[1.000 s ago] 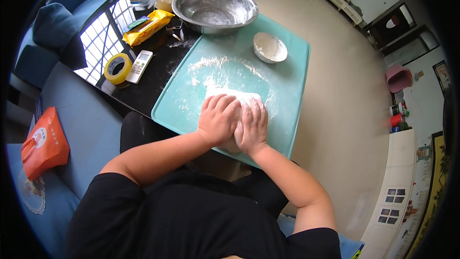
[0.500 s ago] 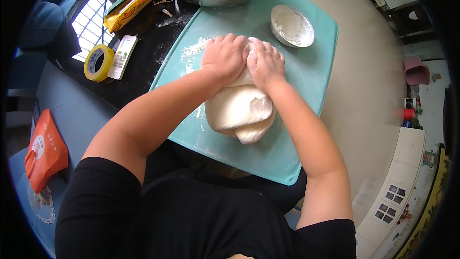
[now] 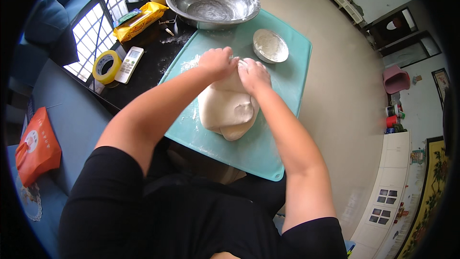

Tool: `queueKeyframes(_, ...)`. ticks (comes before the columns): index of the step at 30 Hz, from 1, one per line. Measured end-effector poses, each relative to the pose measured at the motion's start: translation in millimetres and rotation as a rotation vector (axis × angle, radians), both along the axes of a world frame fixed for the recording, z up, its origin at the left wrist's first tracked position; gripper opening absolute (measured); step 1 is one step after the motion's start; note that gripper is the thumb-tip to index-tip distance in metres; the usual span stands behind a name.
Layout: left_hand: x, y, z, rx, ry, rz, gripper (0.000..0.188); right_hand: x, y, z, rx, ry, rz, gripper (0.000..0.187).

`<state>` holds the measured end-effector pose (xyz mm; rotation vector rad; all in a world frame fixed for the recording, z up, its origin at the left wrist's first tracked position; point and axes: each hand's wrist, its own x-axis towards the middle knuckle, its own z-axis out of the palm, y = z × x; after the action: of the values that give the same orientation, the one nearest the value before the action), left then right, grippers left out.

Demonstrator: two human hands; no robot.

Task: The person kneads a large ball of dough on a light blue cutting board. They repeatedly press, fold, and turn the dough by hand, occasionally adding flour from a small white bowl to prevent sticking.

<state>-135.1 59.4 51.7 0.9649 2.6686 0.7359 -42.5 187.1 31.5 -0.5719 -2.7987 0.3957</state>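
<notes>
A large pale lump of dough (image 3: 221, 107), folded over itself, lies on the turquoise board (image 3: 184, 132). At its far end, my left hand (image 3: 218, 63) is closed with the fingers curled over the dough's edge. Close beside it, my right hand (image 3: 254, 75) also grips that far edge, its fingertips partly hidden. Loose flour is scattered on the board left of my left hand. Just beyond my right hand stands a small metal bowl (image 3: 270, 46) with flour in it.
A wide floury metal basin (image 3: 213, 1) stands at the board's far edge. On the black table to the left are a yellow packet (image 3: 139, 22), a roll of yellow tape (image 3: 106, 67) and a white remote control (image 3: 129, 64). An orange bag (image 3: 39, 146) lies farther left.
My hands have gone from lying flat on the far part of the dough to curling round its far edge. The whole view has shifted slightly.
</notes>
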Motion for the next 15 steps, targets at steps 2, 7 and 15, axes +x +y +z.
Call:
queueKeyframes(2, 15, -13, 33, 0.104, -0.1, -0.083, 0.037, 32, -11, 31, -0.149, 0.02, 0.03, 0.035)
queueKeyframes(7, 66, -28, -11, 0.261, 0.476, -0.08, 0.034, 78, -43, 21, 0.075, 0.125, 0.145, 0.045)
queueKeyframes(15, 147, -97, -22, 0.204, 0.48, -0.251, 0.063, 151, -55, 11, -0.02, -0.052, 0.471, 0.091)
